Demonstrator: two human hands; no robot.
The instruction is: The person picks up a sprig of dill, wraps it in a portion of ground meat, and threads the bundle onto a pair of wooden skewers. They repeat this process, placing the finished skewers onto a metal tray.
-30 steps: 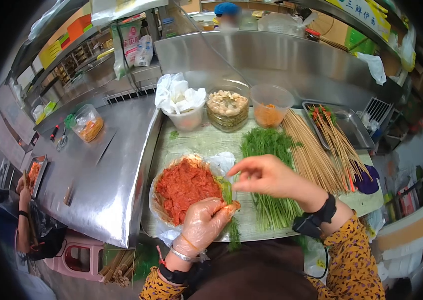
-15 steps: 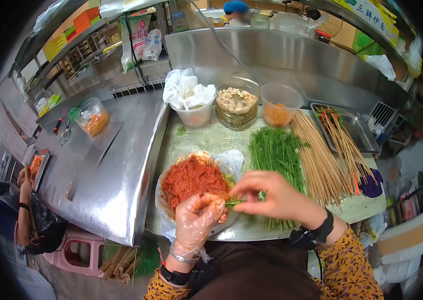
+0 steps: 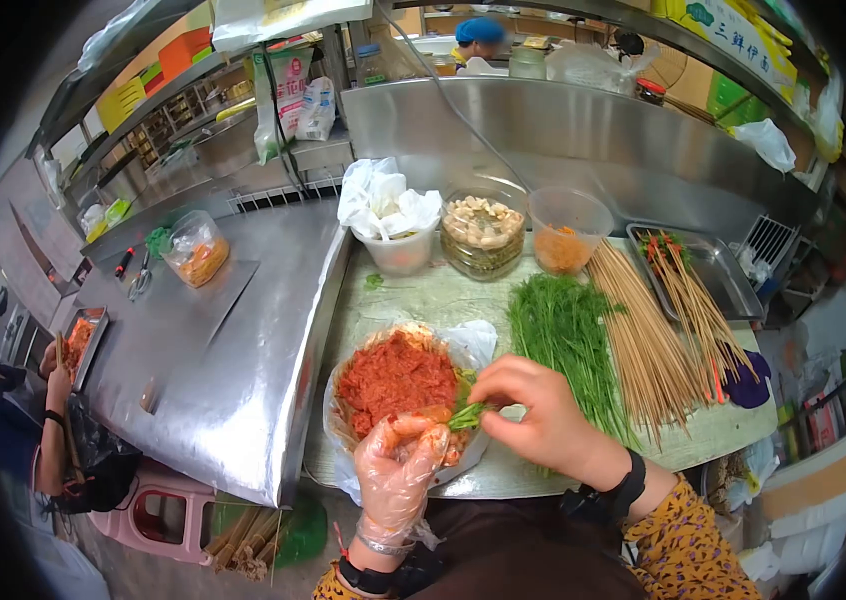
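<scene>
My left hand (image 3: 398, 470), in a clear plastic glove smeared with red, is closed at the near edge of a lined bowl (image 3: 335, 440) heaped with red minced paste (image 3: 398, 375). Its fingertips pinch one end of a small bunch of green herb sprigs (image 3: 466, 415). The bare right hand (image 3: 531, 410) meets it from the right, thumb and fingers closed on the other end of the bunch. What lies inside the gloved fingers is partly hidden. Just beyond my right hand spreads a pile of feathery green herbs (image 3: 565, 335).
Wooden skewers (image 3: 648, 345) lie right of the herbs, others across a metal tray (image 3: 733, 275). Behind stand a tub with white bags (image 3: 398, 245), a jar of garlic cloves (image 3: 483, 235) and a plastic tub (image 3: 565, 245). At far left, a person's hand (image 3: 58, 380) holds skewers beside a tray.
The view has shifted, so the table sits slightly lower. Both hands stay together at the bowl's edge; the green bunch shows more fully between them, and my right fingers have drawn closer together around it.
</scene>
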